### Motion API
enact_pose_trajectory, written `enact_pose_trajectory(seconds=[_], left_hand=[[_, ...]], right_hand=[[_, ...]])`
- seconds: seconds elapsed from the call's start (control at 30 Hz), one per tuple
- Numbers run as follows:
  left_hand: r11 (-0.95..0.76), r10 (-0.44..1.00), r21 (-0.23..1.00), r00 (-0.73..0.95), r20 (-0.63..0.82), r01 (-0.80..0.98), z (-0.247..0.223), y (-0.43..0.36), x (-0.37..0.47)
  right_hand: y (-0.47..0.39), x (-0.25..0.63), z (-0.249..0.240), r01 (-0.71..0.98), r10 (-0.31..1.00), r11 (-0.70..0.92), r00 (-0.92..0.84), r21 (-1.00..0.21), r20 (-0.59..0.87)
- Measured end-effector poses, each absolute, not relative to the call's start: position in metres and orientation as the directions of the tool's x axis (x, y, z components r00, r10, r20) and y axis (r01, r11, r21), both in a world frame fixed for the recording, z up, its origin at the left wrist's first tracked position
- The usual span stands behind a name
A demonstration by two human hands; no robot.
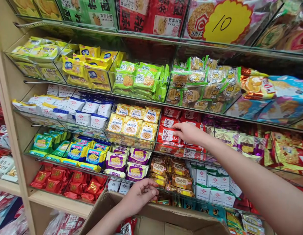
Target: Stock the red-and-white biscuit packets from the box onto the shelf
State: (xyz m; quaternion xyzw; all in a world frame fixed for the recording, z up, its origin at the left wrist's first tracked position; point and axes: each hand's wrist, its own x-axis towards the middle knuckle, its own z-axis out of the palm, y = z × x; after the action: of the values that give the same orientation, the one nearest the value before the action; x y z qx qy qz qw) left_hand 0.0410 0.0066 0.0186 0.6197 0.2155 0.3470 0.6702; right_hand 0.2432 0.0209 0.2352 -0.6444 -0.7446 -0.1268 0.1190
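My right hand [188, 132] reaches up to the third shelf row and lies flat on a stack of red snack packets [169, 134] in a clear bin, fingers spread over the top ones. My left hand [141, 193] is low in front, fingers curled over the back edge of an open cardboard box [166, 219] that sits below the shelves. Red packets [126, 227] show inside the box. Whether the left hand pinches anything besides the box edge is hidden.
Clear plastic shelf bins [131, 138] hold several kinds of snacks: yellow cracker packs, white and blue packs, purple packs, brown biscuit packs, red packs at lower left. A wooden shelf post [9, 107] stands at the left. A yellow "10" price tag [226, 21] hangs at the top.
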Motion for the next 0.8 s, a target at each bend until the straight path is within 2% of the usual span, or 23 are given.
enact_pose_trajectory(seconds=[0.17, 0.37, 0.53, 0.63, 0.7, 0.77, 0.8], left_hand=[[-0.001, 0.738, 0.980, 0.661, 0.136, -0.200, 0.019, 0.006, 0.041], [0.001, 0.740, 0.981, 0.659, 0.130, -0.194, 0.018, 0.007, 0.041], [-0.017, 0.745, 0.984, 0.653, 0.132, -0.180, 0.019, 0.006, 0.040], [-0.010, 0.749, 0.983, 0.650, 0.128, -0.182, 0.020, 0.005, 0.039], [-0.020, 0.748, 0.981, 0.649, 0.142, -0.192, 0.020, 0.005, 0.039], [-0.033, 0.746, 0.981, 0.648, 0.151, -0.190, 0.020, 0.005, 0.039], [-0.037, 0.747, 0.982, 0.648, 0.150, -0.185, 0.020, 0.005, 0.039]], right_hand=[[0.018, 0.247, 0.233, 0.989, 0.924, 0.147, -0.145, 0.021, 0.354], [0.009, 0.244, 0.229, 0.988, 0.922, 0.143, -0.114, -0.050, 0.371], [0.003, 0.249, 0.223, 0.983, 0.824, 0.182, -0.165, 0.023, 0.541], [-0.026, 0.238, 0.205, 0.967, 0.712, 0.252, -0.170, -0.022, 0.682], [-0.057, 0.220, 0.178, 0.923, 0.779, 0.354, -0.202, -0.150, 0.594], [-0.090, 0.196, 0.140, 0.844, 0.924, 0.379, -0.326, -0.381, 0.198], [-0.105, 0.184, 0.119, 0.826, 0.921, 0.379, -0.381, -0.417, 0.081]])
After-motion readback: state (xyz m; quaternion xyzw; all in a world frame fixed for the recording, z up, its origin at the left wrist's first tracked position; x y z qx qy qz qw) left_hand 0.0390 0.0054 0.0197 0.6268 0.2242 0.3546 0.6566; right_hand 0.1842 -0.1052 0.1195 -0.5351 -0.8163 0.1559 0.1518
